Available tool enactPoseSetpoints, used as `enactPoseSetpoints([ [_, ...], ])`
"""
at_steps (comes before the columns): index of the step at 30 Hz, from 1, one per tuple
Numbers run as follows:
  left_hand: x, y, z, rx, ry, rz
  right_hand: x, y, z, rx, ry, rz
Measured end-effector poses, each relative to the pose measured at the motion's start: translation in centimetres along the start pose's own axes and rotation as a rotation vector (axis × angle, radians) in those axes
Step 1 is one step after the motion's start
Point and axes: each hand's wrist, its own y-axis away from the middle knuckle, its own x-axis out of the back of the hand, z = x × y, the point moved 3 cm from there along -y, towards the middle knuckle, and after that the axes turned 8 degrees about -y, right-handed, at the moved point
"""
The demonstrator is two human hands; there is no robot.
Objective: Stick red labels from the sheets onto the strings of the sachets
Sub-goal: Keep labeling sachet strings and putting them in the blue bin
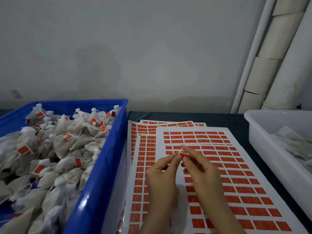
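Left hand [162, 176] and right hand [202, 169] meet fingertip to fingertip above the middle of the surface [236, 120]. Both pinch one small red label [183, 154] between thumb and forefinger. A white edge shows at the label's top; whether it is string or backing cannot be told. Directly beneath lies the top sheet [239, 179], its rows of red labels nearly complete. It overlaps further sheets [141, 166] fanned out towards the left and far edges. A blue crate [104, 162] stands along the left edge, piled with white sachets [67, 146], many carrying red labels on their strings. A white tub [263, 149] stands at the right edge and holds pale bags, which are too blurred to detail.
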Motion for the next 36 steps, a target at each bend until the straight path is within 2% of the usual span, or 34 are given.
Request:
enactPoseSetpoints([
  [5,-0.1,-0.2,-0.2,0.208,0.126,-0.026,0.2,-0.1,0.0,-0.006,-0.040,0.065],
  [9,-0.2,-0.2,-0.3,0.286,0.155,-0.046,0.6,-0.2,0.1,-0.016,-0.073,0.114],
  [21,-0.3,0.0,0.1,0.329,0.173,-0.075,1.0,-0.3,1.0,-0.018,-0.100,0.174],
  [36,-0.2,0.1,0.4,0.294,0.153,-0.084,1.1,-0.4,1.2,-0.043,-0.133,0.206],
])
